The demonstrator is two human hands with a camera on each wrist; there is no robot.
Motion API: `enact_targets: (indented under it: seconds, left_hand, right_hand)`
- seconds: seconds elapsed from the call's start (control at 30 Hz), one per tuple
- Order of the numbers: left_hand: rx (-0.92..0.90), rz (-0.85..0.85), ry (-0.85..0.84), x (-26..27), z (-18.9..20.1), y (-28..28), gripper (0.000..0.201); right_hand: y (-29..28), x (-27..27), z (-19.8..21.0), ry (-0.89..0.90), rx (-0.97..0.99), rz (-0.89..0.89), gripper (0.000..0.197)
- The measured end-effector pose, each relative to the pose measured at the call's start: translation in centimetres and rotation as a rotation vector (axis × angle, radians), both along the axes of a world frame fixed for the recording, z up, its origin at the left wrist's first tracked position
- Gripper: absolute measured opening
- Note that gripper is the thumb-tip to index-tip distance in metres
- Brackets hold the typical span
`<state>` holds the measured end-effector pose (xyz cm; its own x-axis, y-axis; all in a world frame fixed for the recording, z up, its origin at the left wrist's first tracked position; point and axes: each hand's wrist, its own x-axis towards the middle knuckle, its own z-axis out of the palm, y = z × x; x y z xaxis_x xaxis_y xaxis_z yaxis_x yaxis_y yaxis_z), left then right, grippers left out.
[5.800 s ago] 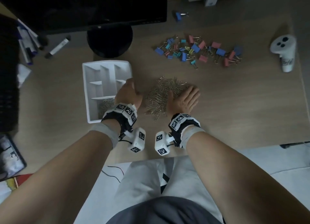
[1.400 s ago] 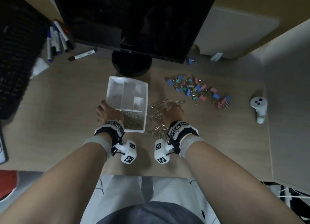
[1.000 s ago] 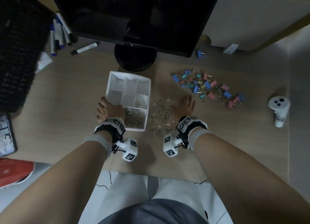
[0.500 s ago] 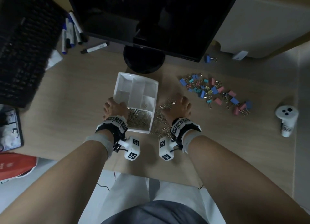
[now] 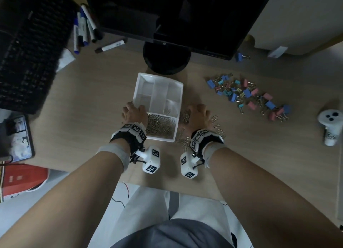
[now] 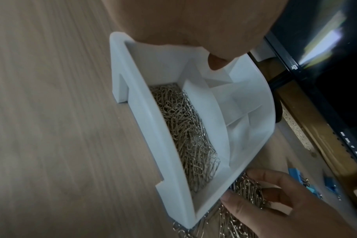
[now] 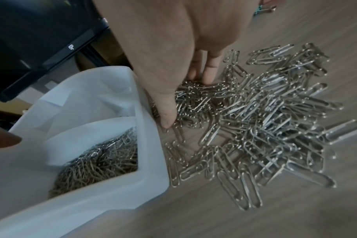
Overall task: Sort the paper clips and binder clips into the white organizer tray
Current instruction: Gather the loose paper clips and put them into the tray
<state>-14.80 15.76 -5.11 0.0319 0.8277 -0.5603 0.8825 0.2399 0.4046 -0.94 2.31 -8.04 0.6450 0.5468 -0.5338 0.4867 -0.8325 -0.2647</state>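
Observation:
The white organizer tray (image 5: 159, 76) stands on the desk, its near compartment filled with silver paper clips (image 5: 160, 126). My left hand (image 5: 133, 112) grips the tray's left wall, and in the left wrist view the thumb (image 6: 214, 62) hooks over the rim (image 6: 153, 128). Loose paper clips (image 7: 265, 120) lie against the tray's right wall (image 7: 149, 145). My right hand (image 5: 197, 115) sits on this pile, fingers and thumb curled round a bunch of clips (image 6: 249, 191). Coloured binder clips (image 5: 246, 95) lie scattered at the far right.
A black monitor stand (image 5: 166, 62) sits just behind the tray. A keyboard (image 5: 27, 52) and markers (image 5: 83, 28) are at the far left. A white controller (image 5: 331, 127) stands at the right edge, and one blue binder clip (image 5: 241, 56) lies under the monitor.
Over the last second my right hand drew back across the clip pile toward the tray's right wall and curled its fingers over the clips. My left hand stayed on the tray's left edge.

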Motion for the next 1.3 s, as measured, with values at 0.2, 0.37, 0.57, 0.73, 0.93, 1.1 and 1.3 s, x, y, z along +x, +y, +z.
enact_targets:
  seconds: [0.2,0.37,0.57,0.73,0.93,1.1,1.3]
  left_hand:
    - [0.001,-0.014,-0.005,-0.2,0.0,0.0,0.053]
    - [-0.009,-0.027,-0.006,-0.2,0.0,0.0,0.055]
    - [-0.016,-0.031,-0.014,-0.3,-0.1,0.1,0.055]
    - [-0.040,0.002,-0.056,-0.4,0.2,0.3,0.055]
    - [-0.104,0.009,-0.113,-1.1,0.3,0.8,0.051]
    - [-0.138,0.031,-0.134,-2.1,0.1,1.3,0.046]
    - [-0.064,-0.103,-0.120,-3.1,-0.6,1.5,0.040]
  right_hand:
    - [-1.1,-0.3,-0.2,0.003,0.063,-0.074,0.021]
    - [-1.7,-0.2,-0.2,0.035,0.077,-0.151,0.023]
    - [-2.1,-0.2,-0.2,0.099,0.166,-0.321,0.020]
    - [-1.0,-0.3,1.8,0.171,0.286,-0.343,0.010]
    - [1.6,-3.2,4.0,0.495,0.407,-0.310,0.022]
    - [3.4,-5.3,4.0,0.531,0.444,-0.167,0.016]
    - [3.8,-2.8,3.4,0.157,0.349,-0.124,0.018]
